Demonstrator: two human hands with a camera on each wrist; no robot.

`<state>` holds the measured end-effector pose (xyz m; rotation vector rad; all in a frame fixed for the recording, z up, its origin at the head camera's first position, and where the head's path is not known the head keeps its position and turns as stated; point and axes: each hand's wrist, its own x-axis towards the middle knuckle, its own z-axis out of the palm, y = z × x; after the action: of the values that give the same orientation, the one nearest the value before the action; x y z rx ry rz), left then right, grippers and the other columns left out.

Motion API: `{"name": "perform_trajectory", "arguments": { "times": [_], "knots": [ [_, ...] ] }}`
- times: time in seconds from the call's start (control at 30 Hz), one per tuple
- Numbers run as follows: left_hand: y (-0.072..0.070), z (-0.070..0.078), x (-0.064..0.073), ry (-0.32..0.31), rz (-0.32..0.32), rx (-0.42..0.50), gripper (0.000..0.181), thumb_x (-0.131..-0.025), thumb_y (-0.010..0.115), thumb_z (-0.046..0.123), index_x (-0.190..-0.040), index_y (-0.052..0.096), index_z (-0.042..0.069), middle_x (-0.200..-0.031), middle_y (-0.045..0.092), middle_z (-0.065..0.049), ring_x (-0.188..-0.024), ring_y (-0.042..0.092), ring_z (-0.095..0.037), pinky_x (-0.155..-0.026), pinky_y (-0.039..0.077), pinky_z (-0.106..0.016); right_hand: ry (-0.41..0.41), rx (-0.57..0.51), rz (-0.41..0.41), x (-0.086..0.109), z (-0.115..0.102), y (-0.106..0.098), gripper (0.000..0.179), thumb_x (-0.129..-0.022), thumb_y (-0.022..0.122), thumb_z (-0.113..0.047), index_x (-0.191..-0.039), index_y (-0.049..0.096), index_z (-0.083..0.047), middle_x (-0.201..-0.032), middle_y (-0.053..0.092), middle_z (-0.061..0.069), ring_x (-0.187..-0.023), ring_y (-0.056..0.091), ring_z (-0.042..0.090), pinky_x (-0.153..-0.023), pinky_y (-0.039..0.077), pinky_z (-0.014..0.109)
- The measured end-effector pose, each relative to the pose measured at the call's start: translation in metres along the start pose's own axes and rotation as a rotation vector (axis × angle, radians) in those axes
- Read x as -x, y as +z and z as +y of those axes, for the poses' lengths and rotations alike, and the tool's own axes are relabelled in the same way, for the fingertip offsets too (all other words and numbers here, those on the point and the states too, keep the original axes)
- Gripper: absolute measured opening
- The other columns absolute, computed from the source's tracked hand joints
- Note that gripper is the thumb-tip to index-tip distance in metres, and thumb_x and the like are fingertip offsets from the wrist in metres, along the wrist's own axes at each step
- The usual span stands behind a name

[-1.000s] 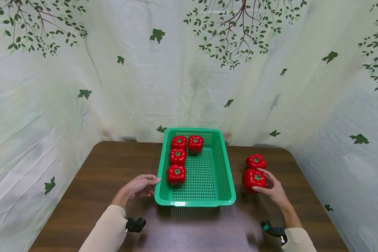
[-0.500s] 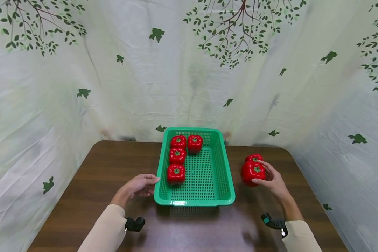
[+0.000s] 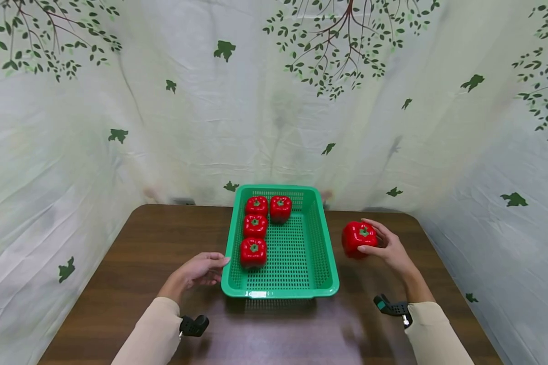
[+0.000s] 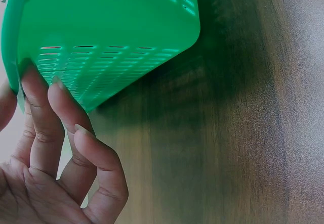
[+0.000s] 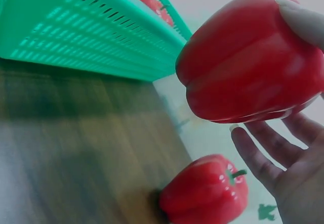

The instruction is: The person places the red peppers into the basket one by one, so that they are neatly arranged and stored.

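Observation:
A green slotted basket (image 3: 278, 293) stands mid-table and holds several red bell peppers; the nearest one (image 3: 253, 252) lies by its left wall. My right hand (image 3: 378, 242) grips another red pepper (image 3: 356, 238) in the air just right of the basket. The right wrist view shows that pepper (image 5: 248, 62) raised above one more pepper (image 5: 207, 193), which lies on the table; the head view hides this lower one. My left hand (image 3: 212, 266) rests on the table, its fingertips (image 4: 40, 107) touching the basket's (image 4: 111, 37) left wall near the front corner.
The brown wooden table (image 3: 164, 238) is enclosed at the back and on both sides by a white cloth with leaf prints (image 3: 274, 116). Black wrist mounts (image 3: 194, 325) sit on both forearms. The basket's right half is bare mesh.
My right hand has lifted the nearer pepper off the table and carried it up and leftward toward the basket. The other pepper stayed on the table. The left hand has not moved.

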<state>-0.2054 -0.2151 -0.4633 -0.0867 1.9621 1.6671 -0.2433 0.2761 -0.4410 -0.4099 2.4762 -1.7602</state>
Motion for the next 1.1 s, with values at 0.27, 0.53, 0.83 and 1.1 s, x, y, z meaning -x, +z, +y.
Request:
{"name": "perform_trajectory", "arguments": {
  "times": [0.27, 0.53, 0.83, 1.1],
  "knots": [
    [-0.001, -0.001, 0.000, 0.009, -0.013, 0.003, 0.029, -0.096, 0.059, 0.033, -0.104, 0.062, 0.005, -0.082, 0.067, 0.000, -0.072, 0.062, -0.016, -0.068, 0.050, -0.028, 0.011, -0.015, -0.030, -0.016, -0.017, 0.001, 0.070, -0.086, 0.071, -0.013, -0.146, 0.036, -0.014, -0.143, 0.039, 0.018, -0.126, 0.038, 0.037, -0.082, 0.052, 0.032],
    [0.000, 0.001, 0.001, 0.013, -0.018, -0.001, 0.030, -0.096, 0.059, 0.033, -0.105, 0.062, 0.005, -0.083, 0.066, 0.000, -0.072, 0.061, -0.016, -0.068, 0.050, -0.028, 0.043, -0.032, -0.091, -0.035, -0.029, 0.007, 0.072, -0.086, 0.073, -0.016, -0.147, 0.035, -0.014, -0.144, 0.040, 0.015, -0.128, 0.037, 0.038, -0.084, 0.052, 0.040],
    [-0.002, 0.001, 0.002, 0.022, -0.023, -0.003, 0.032, -0.096, 0.058, 0.033, -0.107, 0.061, 0.003, -0.084, 0.066, 0.000, -0.073, 0.061, -0.017, -0.069, 0.050, -0.029, -0.003, 0.007, -0.117, -0.056, -0.040, 0.019, 0.069, -0.085, 0.073, -0.015, -0.145, 0.038, -0.012, -0.141, 0.045, 0.015, -0.126, 0.042, 0.037, -0.086, 0.051, 0.042],
    [-0.003, -0.001, 0.001, 0.029, -0.029, -0.006, 0.033, -0.097, 0.058, 0.033, -0.108, 0.061, 0.002, -0.085, 0.067, -0.001, -0.073, 0.061, -0.017, -0.069, 0.050, -0.029, -0.024, -0.065, -0.150, -0.066, -0.048, 0.035, 0.071, -0.084, 0.072, -0.006, -0.145, 0.036, -0.010, -0.143, 0.042, 0.016, -0.128, 0.039, 0.037, -0.086, 0.052, 0.039]
  ]
}}
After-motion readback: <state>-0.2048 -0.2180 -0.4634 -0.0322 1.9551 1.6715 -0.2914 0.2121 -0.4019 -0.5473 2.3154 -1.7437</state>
